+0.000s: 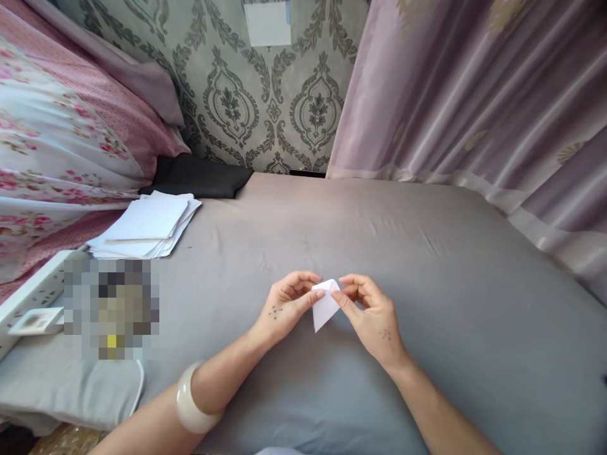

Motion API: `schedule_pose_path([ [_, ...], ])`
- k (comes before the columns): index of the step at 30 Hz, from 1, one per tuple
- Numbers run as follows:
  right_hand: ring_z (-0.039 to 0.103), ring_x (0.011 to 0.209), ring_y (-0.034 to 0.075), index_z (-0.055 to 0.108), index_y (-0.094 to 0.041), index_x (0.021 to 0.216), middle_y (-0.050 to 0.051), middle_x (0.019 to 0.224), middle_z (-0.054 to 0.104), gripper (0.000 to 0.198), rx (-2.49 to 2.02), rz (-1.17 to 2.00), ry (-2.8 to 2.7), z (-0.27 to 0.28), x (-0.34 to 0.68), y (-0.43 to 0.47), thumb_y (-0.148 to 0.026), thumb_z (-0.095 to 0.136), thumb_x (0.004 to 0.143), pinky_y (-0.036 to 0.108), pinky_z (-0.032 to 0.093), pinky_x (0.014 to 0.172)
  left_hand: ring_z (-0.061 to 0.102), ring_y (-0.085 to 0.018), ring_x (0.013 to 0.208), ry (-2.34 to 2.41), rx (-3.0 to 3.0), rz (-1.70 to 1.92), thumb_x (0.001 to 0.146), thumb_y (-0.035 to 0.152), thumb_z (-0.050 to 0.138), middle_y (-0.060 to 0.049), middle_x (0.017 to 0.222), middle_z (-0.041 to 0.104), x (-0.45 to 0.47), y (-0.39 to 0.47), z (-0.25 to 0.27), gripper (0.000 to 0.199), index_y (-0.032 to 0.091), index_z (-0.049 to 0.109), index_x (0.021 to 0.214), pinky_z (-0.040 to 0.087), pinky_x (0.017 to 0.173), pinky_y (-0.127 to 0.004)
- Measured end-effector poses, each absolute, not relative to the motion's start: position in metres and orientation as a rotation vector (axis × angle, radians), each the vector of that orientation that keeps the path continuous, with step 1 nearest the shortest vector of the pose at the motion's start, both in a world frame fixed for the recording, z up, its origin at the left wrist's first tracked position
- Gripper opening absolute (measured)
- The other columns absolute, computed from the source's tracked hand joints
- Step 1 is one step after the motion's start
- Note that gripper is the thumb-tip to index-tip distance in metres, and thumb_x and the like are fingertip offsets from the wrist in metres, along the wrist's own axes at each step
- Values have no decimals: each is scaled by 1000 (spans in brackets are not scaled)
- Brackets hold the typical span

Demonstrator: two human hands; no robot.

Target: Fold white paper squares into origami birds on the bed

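A small piece of folded white paper is held up between my two hands, tapering to a point at its lower end. My left hand pinches its upper left side, thumb on the near face and fingers curled behind. At the upper right edge, my right hand grips the paper with its thumb pressed on the front; the fingertips are bent at the back. Parts of the fingers behind the paper are hidden. A pale bangle circles my left forearm.
Grey cloth covers the surface below. To the left lie a stack of white paper, a black folded item, and a white power strip with a plugged-in charger. A pixelated patch hides something nearby. Curtains hang at the right.
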State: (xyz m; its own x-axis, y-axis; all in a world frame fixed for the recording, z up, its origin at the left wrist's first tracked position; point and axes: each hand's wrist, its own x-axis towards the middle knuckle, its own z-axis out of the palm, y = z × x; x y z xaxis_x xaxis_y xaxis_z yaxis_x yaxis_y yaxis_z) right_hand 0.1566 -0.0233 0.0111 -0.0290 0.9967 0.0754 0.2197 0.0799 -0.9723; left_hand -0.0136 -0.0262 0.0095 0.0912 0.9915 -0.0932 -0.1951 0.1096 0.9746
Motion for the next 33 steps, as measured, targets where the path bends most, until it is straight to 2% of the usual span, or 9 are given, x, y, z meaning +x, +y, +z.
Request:
schedule_pose_path([
  [3, 59, 68, 16, 66, -23, 99, 2, 76, 67, 32, -1325, 1331, -1304, 10, 160, -16, -44, 72, 76, 29, 48, 63, 61, -13, 67, 1082, 933, 1117, 72, 40, 76, -3, 75, 69, -13, -22, 9, 30, 15, 66, 85, 47, 66, -26],
  [6, 56, 58, 14, 70, -20, 92, 2, 69, 66, 30, -1343, 1474, -1346, 14, 163, -11, -46, 71, 75, 27, 46, 53, 60, -13, 67, 1085, 1000, 1152, 74, 40, 74, -2, 74, 69, -16, -19, 8, 26, 16, 67, 83, 48, 67, -27],
  [9, 61, 63, 16, 72, -22, 84, 3, 73, 66, 19, -1229, 1269, -1510, 25, 165, -8, -40, 69, 79, 31, 51, 60, 63, -17, 81, 1080, 1262, 1269, 78, 34, 72, -6, 85, 71, -23, -15, 15, 19, 16, 69, 81, 49, 78, -30],
  [11, 65, 79, 19, 72, -26, 85, 5, 89, 69, 11, -1095, 995, -1680, 29, 167, -5, -34, 65, 83, 34, 54, 74, 61, -21, 99, 1068, 1441, 1380, 78, 30, 72, -9, 101, 70, -29, -11, 24, 16, 17, 69, 86, 47, 87, -31],
  [13, 65, 93, 21, 73, -29, 91, 5, 100, 69, 14, -1005, 759, -1861, 25, 170, 1, -29, 60, 87, 35, 52, 86, 58, -23, 108, 1090, 1487, 1428, 79, 30, 71, -10, 111, 67, -35, -5, 33, 19, 17, 68, 92, 47, 88, -31],
  [20, 63, 103, 23, 66, -33, 113, 4, 122, 64, 32, -1013, 734, -2270, -26, 188, 16, -22, 43, 94, 42, 49, 93, 60, -16, 71, 1484, 1393, 1049, 79, 40, 63, -4, 82, 70, -46, 19, 26, 26, 16, 71, 86, 44, 63, -25],
  [24, 60, 107, 26, 67, -29, 113, 7, 118, 66, 36, -990, 651, -2348, -25, 194, 13, -16, 41, 92, 47, 46, 93, 58, -16, 67, 1436, 1588, 838, 78, 35, 59, -3, 74, 68, -39, 25, 7, 23, 17, 72, 83, 42, 59, -25],
  [28, 58, 101, 24, 70, -27, 99, 7, 107, 68, 27, -1055, 708, -2277, -13, 190, 13, -15, 49, 87, 44, 45, 91, 55, -15, 62, 1410, 1628, 781, 75, 33, 61, -1, 66, 65, -28, 24, -3, 21, 16, 72, 80, 41, 58, -25],
  [33, 57, 90, 20, 66, -24, 90, 4, 93, 65, 10, -1260, 801, -2131, -15, 185, 23, -26, 61, 82, 37, 45, 83, 56, -17, 74, 1409, 1736, 807, 71, 28, 69, -4, 81, 65, -28, 19, -10, 19, 17, 72, 86, 43, 69, -28],
])
